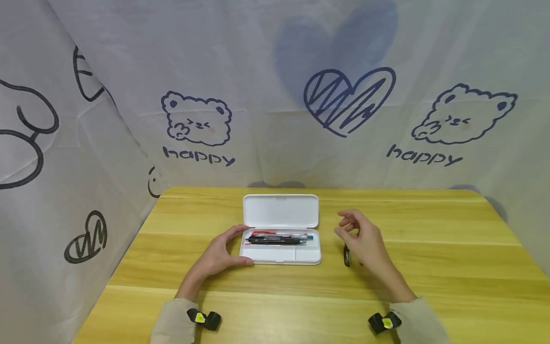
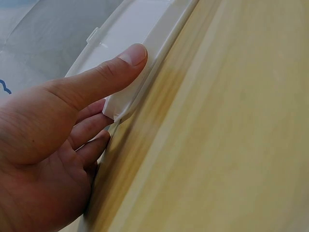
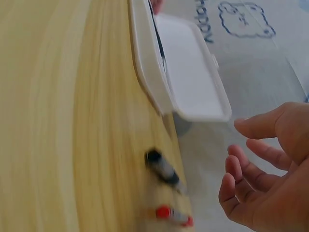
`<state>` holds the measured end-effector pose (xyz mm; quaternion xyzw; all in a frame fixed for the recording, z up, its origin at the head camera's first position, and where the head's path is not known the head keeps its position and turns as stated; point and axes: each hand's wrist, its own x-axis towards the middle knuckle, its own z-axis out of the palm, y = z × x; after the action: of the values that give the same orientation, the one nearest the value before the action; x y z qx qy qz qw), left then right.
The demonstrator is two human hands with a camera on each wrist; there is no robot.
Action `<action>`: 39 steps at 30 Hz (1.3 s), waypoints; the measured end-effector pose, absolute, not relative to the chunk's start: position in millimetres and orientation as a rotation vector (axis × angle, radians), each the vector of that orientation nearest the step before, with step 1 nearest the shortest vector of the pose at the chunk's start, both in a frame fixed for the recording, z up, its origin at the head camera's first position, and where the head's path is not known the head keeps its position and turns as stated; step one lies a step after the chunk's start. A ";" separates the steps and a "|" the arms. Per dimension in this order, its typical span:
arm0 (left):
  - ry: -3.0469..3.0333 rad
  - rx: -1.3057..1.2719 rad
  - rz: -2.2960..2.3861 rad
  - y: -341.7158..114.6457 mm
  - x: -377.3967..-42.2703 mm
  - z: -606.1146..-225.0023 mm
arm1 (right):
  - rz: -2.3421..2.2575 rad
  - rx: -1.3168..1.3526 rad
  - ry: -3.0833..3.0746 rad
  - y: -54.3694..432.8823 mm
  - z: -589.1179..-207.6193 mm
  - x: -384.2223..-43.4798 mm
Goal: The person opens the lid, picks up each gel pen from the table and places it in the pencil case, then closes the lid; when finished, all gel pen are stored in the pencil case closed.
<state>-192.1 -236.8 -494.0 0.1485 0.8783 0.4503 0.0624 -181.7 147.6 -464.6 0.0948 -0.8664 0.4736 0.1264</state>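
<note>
A white pencil case (image 1: 266, 262) lies open on the wooden table, its lid (image 1: 280, 211) tilted back. Several pens (image 1: 275, 241), black, grey and red ones among them, lie in its rear compartment. My left hand (image 1: 216, 255) holds the case by its left end, the thumb at the front corner and the fingers at the rear. To the right of the case my right hand (image 1: 366, 241) hovers with loosely bent fingers and nothing in them. Below it lies a black-and-clear pen-like item (image 3: 164, 169), and near that a red-and-clear one (image 3: 174, 216); both are blurred.
The yellow wooden table (image 1: 279, 310) runs back to a pale cloth (image 1: 266, 95) printed with bears and hearts. Another stretch of cloth hangs along the left side. A black wrist camera (image 1: 206, 319) is on the left sleeve, another (image 1: 384, 322) on the right.
</note>
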 end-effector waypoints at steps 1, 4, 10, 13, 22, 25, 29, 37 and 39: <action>2.656 0.451 1.360 -236.6 -192.2 -494.4 | 1.365 0.256 -2.526 152.0 -465.8 -181.5; 2.657 0.455 1.372 -236.3 -192.0 -495.3 | 1.341 0.211 -2.542 163.8 -469.3 -181.3; 2.659 0.493 1.404 -237.0 -191.4 -497.2 | 1.289 0.131 -2.680 179.5 -474.7 -181.3; 2.662 0.486 1.399 -238.2 -190.1 -497.7 | 1.280 0.110 -2.752 183.8 -478.9 -183.3; 2.661 0.483 1.402 -237.2 -191.6 -499.1 | 1.169 0.081 -2.848 190.4 -488.7 -186.9; 2.655 0.489 1.394 -234.8 -193.2 -498.3 | 1.132 0.053 -2.849 195.8 -487.6 -184.5; 2.661 0.476 1.373 -234.7 -193.2 -497.5 | 1.115 0.004 -2.852 200.7 -485.8 -182.6; 2.668 0.472 1.366 -235.0 -192.9 -495.6 | 1.123 -0.015 -2.816 200.9 -483.4 -183.3; 2.669 0.475 1.369 -235.6 -192.7 -495.3 | 1.126 -0.010 -2.789 199.7 -482.4 -184.3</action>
<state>-192.7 -235.6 -495.3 0.1563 0.8776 0.4502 0.0521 -184.3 199.7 -482.4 -0.0035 -0.9252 0.3734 0.0670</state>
